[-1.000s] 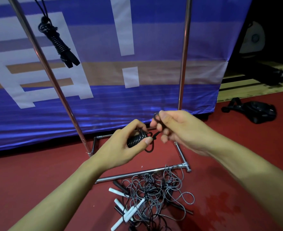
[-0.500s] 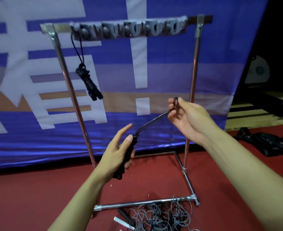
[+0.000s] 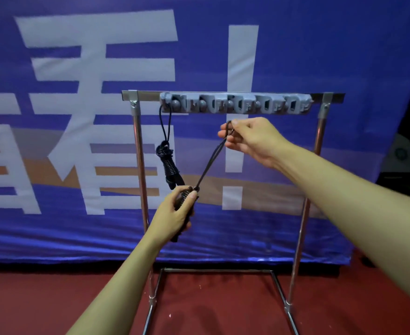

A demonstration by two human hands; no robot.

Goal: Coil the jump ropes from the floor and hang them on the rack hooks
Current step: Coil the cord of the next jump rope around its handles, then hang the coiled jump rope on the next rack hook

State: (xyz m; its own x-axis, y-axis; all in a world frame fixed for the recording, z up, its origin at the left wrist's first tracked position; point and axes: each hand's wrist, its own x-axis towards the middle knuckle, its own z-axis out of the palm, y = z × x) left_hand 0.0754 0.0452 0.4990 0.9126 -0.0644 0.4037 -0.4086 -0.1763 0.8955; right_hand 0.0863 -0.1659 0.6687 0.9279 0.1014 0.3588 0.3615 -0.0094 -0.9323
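Black coiled rope (image 3: 184,209) gripped in our left hand (image 3: 175,215); its loop (image 3: 228,128), pinched by our right hand (image 3: 252,139), runs up-right. Hook strip (image 3: 235,105) sits just above the loop, nearest the right hand.

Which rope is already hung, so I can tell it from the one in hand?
Find the metal rack before the blue banner. The hung rope dangles from the leftmost hook on its grey hook strip. Unlike the other bundle, no hand touches it.

The blue banner (image 3: 295,56) behind the rack (image 3: 233,96) carries large white Chinese characters: "看" left of the rack, then an exclamation mark behind its middle; another character at the far left is cut off.
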